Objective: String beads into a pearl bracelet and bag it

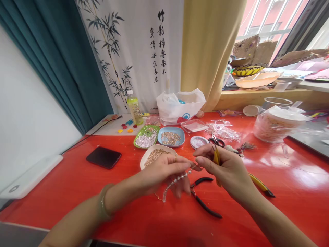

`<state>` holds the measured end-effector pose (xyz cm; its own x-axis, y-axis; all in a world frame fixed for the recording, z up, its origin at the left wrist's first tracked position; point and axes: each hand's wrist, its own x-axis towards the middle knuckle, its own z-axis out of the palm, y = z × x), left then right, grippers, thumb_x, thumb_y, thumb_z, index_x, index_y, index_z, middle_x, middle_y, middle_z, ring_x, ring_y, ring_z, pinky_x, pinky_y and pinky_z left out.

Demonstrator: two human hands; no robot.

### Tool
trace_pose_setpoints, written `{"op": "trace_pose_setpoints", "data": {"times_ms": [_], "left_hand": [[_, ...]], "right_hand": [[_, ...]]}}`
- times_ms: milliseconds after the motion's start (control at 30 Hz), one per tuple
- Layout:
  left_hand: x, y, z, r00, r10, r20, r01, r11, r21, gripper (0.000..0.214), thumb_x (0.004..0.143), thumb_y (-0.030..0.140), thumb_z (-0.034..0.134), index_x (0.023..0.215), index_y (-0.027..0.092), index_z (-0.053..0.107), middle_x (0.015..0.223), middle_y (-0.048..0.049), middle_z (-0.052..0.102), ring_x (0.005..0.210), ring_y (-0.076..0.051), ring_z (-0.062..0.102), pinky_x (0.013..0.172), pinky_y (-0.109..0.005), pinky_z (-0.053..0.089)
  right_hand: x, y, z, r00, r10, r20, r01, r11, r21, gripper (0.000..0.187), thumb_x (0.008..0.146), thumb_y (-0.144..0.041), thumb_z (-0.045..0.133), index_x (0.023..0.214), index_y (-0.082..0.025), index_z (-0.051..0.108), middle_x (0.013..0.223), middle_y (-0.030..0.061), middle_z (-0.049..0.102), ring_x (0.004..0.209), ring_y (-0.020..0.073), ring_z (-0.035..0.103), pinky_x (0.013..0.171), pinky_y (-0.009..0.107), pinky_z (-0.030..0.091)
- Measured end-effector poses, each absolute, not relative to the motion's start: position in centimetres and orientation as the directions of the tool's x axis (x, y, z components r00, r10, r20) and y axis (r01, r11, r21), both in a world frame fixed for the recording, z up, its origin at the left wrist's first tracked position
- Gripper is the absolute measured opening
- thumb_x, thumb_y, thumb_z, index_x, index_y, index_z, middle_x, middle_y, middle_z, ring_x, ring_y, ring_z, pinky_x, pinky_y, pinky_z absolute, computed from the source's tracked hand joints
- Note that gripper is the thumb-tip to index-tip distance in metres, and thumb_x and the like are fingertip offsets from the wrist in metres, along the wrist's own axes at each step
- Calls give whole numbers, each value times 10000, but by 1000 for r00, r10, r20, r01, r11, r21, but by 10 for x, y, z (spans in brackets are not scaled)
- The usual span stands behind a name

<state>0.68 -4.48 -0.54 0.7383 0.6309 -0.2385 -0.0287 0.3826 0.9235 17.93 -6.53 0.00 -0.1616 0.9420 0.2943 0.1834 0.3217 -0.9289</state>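
Note:
Over the red table, my left hand [167,171] has its thumb and forefinger closed on the end of a beaded strand [180,177] of silvery, pearl-like beads, which hangs down below it. The fingertips of my right hand [221,164] meet the same end of the strand in a pinch. A yellow-handled tool [216,157] rests in the right palm; its kind is partly hidden by the fingers. Black-handled pliers [203,199] lie spread on the table just below the hands. Behind my left hand is a white dish [143,158] of small gold beads.
A green dish [136,141] of pearly beads and a blue dish [183,137] of gold beads stand behind. A phone [103,157] lies left. Scissors [217,141], a round lid [199,142] and a yellow-black handle [262,185] are right. Farther back are a bottle [135,109] and plastic bag [169,108].

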Motion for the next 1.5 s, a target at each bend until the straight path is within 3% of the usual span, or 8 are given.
{"op": "trace_pose_setpoints", "data": {"times_ms": [400, 667, 867, 967, 1033, 1100, 1267, 1500], "left_hand": [[8, -43, -5, 640, 745, -187, -82, 308, 948, 95, 661, 203, 632, 656, 123, 683, 620, -32, 620, 556, -69, 541, 543, -171, 446], [2, -39, 1, 494, 858, -140, -158, 247, 956, 113, 669, 241, 655, 697, 131, 659, 667, -32, 642, 581, -68, 563, 577, -166, 452], [-2, -36, 6, 425, 899, -110, -268, 241, 933, 93, 685, 193, 645, 740, 136, 595, 692, -37, 676, 565, -71, 595, 544, -151, 472], [-4, -33, 7, 400, 913, -77, -371, 238, 898, 74, 706, 166, 627, 747, 128, 579, 710, -40, 679, 594, -73, 612, 555, -140, 488], [-5, -30, 8, 349, 936, -46, -463, 215, 860, 63, 713, 148, 617, 757, 123, 579, 729, -40, 681, 610, -72, 618, 570, -132, 495], [-7, -25, 7, 274, 961, -30, -540, 179, 823, 63, 713, 129, 612, 768, 117, 585, 741, -41, 682, 617, -69, 620, 576, -122, 497], [-15, -7, 3, 116, 992, -40, -634, 105, 766, 77, 710, 87, 598, 785, 103, 594, 760, -47, 683, 586, -59, 612, 560, -121, 505], [-25, 9, -2, 65, 993, -94, -644, 114, 756, 96, 700, 91, 590, 793, 103, 611, 776, -60, 684, 607, -93, 632, 533, -142, 510]], "right_hand": [[182, -56, -8, -203, 920, 335, 343, 388, -856, 213, 804, -369, 475, 708, -187, 531, 600, -24, 498, 506, 86, 424, 470, 221, 348], [207, -19, -50, -371, 923, 97, 864, 382, -329, 226, 845, -268, 385, 698, -178, 533, 665, 58, 558, 624, 177, 505, 581, 305, 368], [213, -6, -71, -477, 864, 159, 800, 502, -329, 170, 809, -243, 471, 856, -151, 607, 902, 128, 566, 866, 248, 503, 777, 395, 386], [201, -17, -55, -457, 871, 178, 605, 452, -656, 260, 858, -321, 403, 943, -171, 598, 983, 109, 574, 949, 228, 503, 865, 406, 361], [189, -28, -46, -533, 844, 58, 332, 271, -903, 347, 894, -375, 315, 1040, -189, 568, 1048, 83, 579, 1023, 193, 495, 927, 391, 332], [179, -39, -43, -634, 773, -2, 86, 68, -994, 396, 891, -420, 303, 1037, -179, 582, 1039, 79, 593, 1021, 172, 511, 952, 375, 318], [169, -46, -53, -695, 705, -142, -126, -314, -941, 250, 810, -315, 540, 989, -152, 605, 841, 42, 627, 847, 118, 581, 848, 282, 390], [173, -37, -54, -617, 747, -246, -201, -451, -869, 194, 770, -252, 599, 895, -110, 636, 660, 2, 575, 536, 47, 529, 536, 173, 407]]}}
